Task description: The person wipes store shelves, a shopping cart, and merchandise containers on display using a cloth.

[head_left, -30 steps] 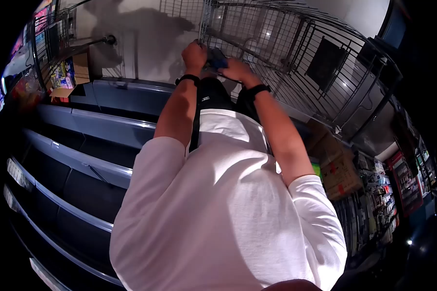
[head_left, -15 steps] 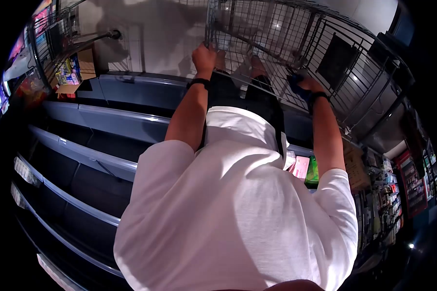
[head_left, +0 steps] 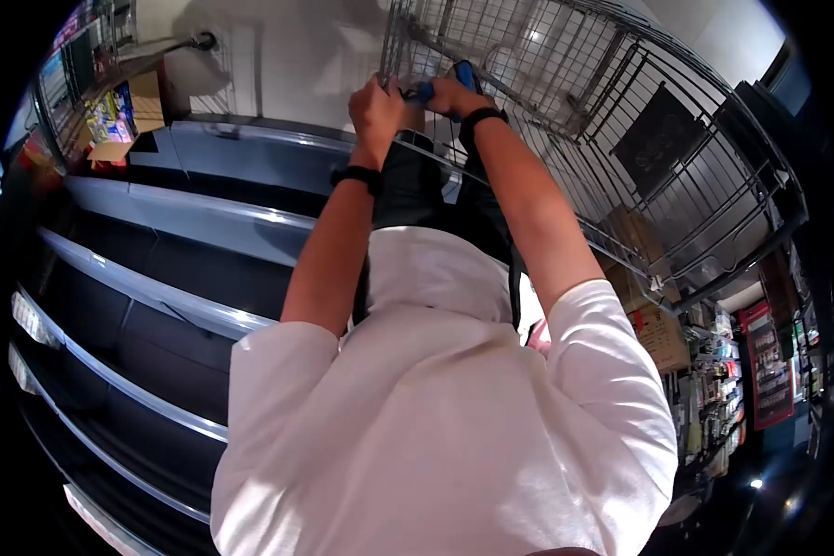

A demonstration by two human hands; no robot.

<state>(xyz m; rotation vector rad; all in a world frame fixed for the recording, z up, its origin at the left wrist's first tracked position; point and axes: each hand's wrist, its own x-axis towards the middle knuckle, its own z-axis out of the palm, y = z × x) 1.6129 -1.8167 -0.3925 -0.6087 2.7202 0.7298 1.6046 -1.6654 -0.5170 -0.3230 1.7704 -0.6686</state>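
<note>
Both of my hands are at the near left corner of a metal wire cart [head_left: 565,148]. My left hand [head_left: 377,111] is closed at the corner's upright bars; its fingertips are partly hidden. Close beside it, my right hand [head_left: 450,96] is closed round a blue and black hand tool [head_left: 465,74]. The front of the tool points left towards my left hand, and its exact kind cannot be made out. A dark plate [head_left: 658,139] hangs on the cart's wire side.
Grey metal shelves [head_left: 157,250] run along my left, with an open cardboard box [head_left: 146,102] of colourful packs at their far end. Another carton [head_left: 660,338] stands under the cart's right side. Stocked racks [head_left: 709,398] and a red-framed display [head_left: 767,361] stand farther right.
My right hand has moved left with the blue tool, from the middle of the cart's near side to beside my left hand. My left hand stays at the corner.
</note>
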